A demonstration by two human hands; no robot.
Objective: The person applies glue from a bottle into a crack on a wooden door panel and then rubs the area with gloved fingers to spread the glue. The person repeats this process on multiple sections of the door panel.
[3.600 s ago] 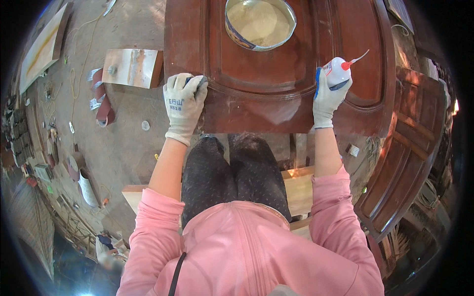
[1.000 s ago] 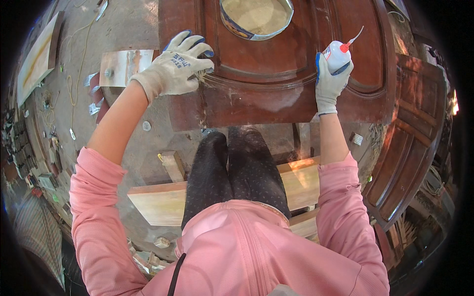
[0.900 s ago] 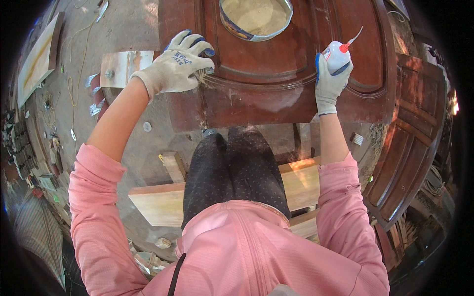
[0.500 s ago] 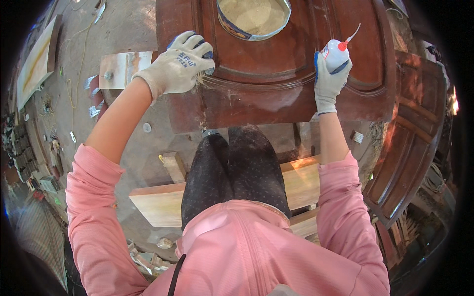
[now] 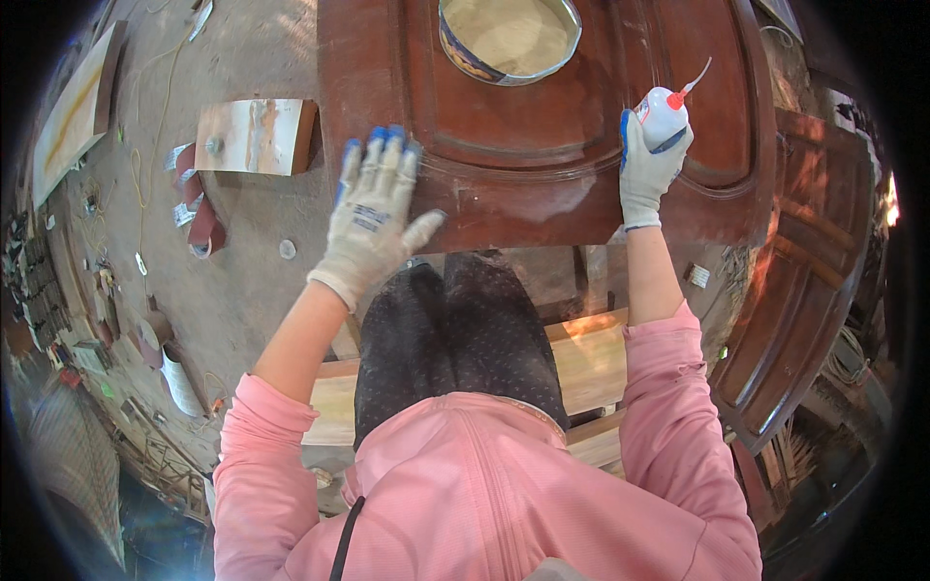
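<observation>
A reddish-brown wooden door panel (image 5: 523, 208) with carved, rounded mouldings lies flat in front of me. My left hand (image 5: 373, 213), in a whitish glove with blue fingertips, is over its near left corner, fingers stretched out and thumb apart, holding nothing. Whether the palm touches the wood I cannot tell. In a matching glove, my right hand (image 5: 643, 179) wraps round a white squeeze bottle (image 5: 663, 114) above the panel's right part. The bottle has a red cap and a thin, pale nozzle pointing up and right. Farther back, a round tin (image 5: 472, 68) of tan powder stands on the panel.
On the ground to the left lie a pale wooden block (image 5: 247, 137) and a curled strip of sandpaper (image 5: 201, 228). A long board (image 5: 73, 111) lies beyond them. Another brown panel (image 5: 809, 261) leans at the right. Pale planks (image 5: 591, 363) are by my legs.
My left hand has come nearer along the panel's left side, its curled fingers now straightened. The pale bristly tuft under it is no longer seen. My right hand keeps the bottle in nearly the same place.
</observation>
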